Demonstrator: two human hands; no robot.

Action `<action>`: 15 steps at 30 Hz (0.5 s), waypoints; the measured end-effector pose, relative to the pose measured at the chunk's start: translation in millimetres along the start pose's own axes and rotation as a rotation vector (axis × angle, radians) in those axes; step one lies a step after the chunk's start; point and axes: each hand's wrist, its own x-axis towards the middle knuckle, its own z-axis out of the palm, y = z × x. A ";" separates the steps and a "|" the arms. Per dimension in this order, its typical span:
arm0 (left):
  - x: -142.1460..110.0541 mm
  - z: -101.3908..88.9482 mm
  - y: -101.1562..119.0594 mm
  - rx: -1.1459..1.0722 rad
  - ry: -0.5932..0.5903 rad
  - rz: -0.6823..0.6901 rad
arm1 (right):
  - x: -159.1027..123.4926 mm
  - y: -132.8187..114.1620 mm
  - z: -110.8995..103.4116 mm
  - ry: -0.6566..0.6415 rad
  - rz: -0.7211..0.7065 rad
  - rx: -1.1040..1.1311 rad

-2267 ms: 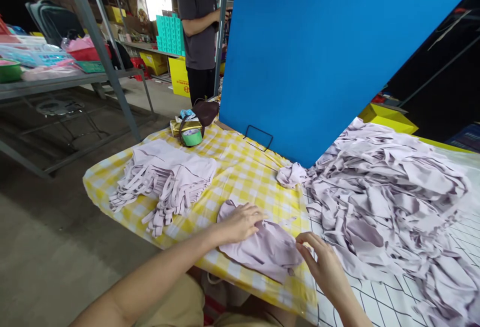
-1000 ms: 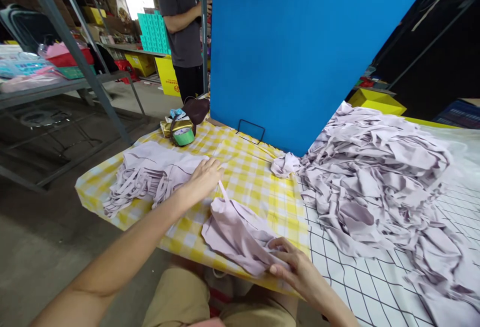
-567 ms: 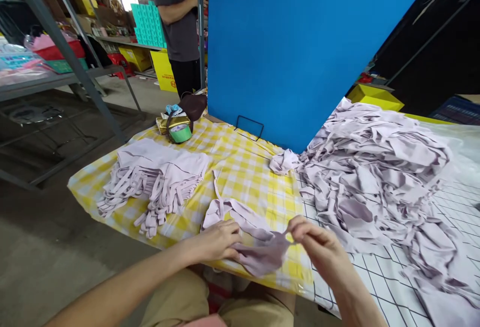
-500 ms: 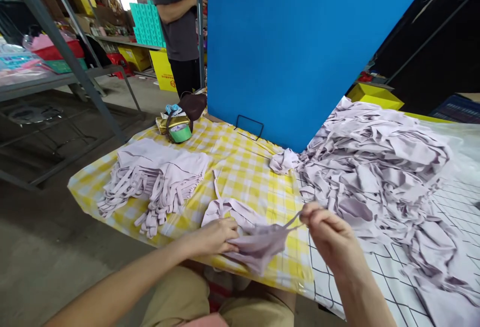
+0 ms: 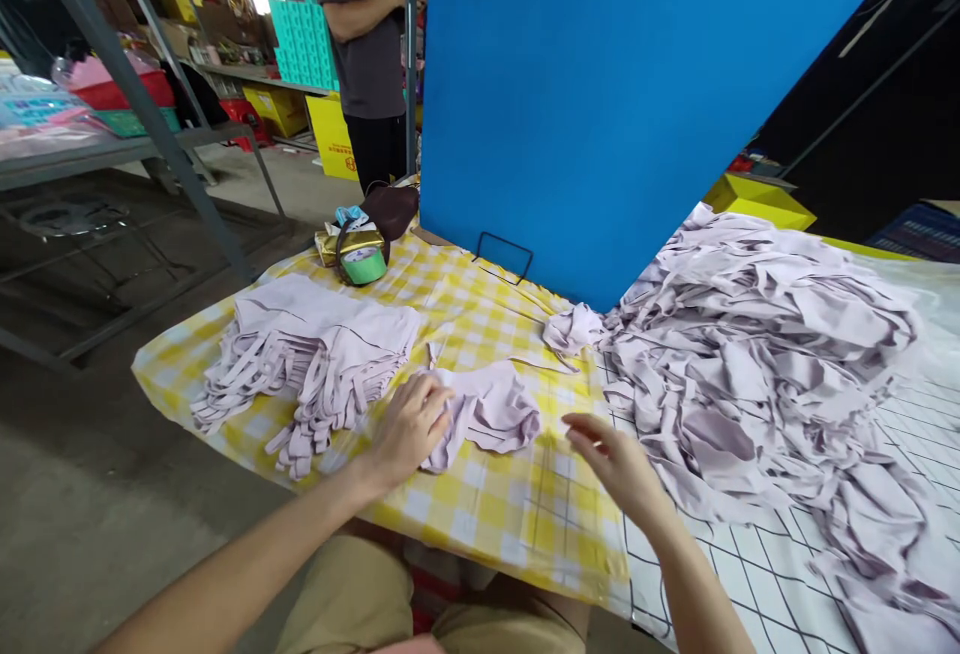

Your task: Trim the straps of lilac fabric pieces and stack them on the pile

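The left hand lies over the left end of a pale lilac strapped garment, fingers slightly bent, probably to keep the slack fabric from sliding; whether they pinch or merely press, I cannot tell. The right hand is clear of the garment, just to its right, thumb and fingers loosely parted with nothing between them.

The garment sits directly in front of the person, between both hands, on a surface covered by a yellow checked cloth. Its body is fairly spread but rumpled at the right end; thin straps trail from its far side. To its left, a layered stack of lilac garments has the straps hanging toward the near edge, which seems meant to keep them all facing one way. The tangled lilac pile on the right looks simply heaped within reach.

The left fingertips' underside is hidden, and single pieces in the pile cannot be told apart. A blue board blocks the view behind; the frame cuts off its top and the head of a standing co-worker.
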 end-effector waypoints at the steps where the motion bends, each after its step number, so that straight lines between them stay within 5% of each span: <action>1: -11.8 1.0 0.0 0.005 -0.021 0.010 | -3.6 -0.7 9.0 -0.065 -0.043 -0.007; 4: -40.3 4.6 2.3 0.030 -0.179 0.001 | -4.5 -7.2 34.6 -0.047 -0.105 -0.066; 8: -51.7 11.2 4.3 0.085 -0.310 -0.034 | 13.1 -16.8 58.7 0.089 0.003 -0.256; 15: -29.2 -4.8 -14.0 -0.120 -0.147 -0.297 | 19.6 -17.9 51.8 0.078 0.043 -0.406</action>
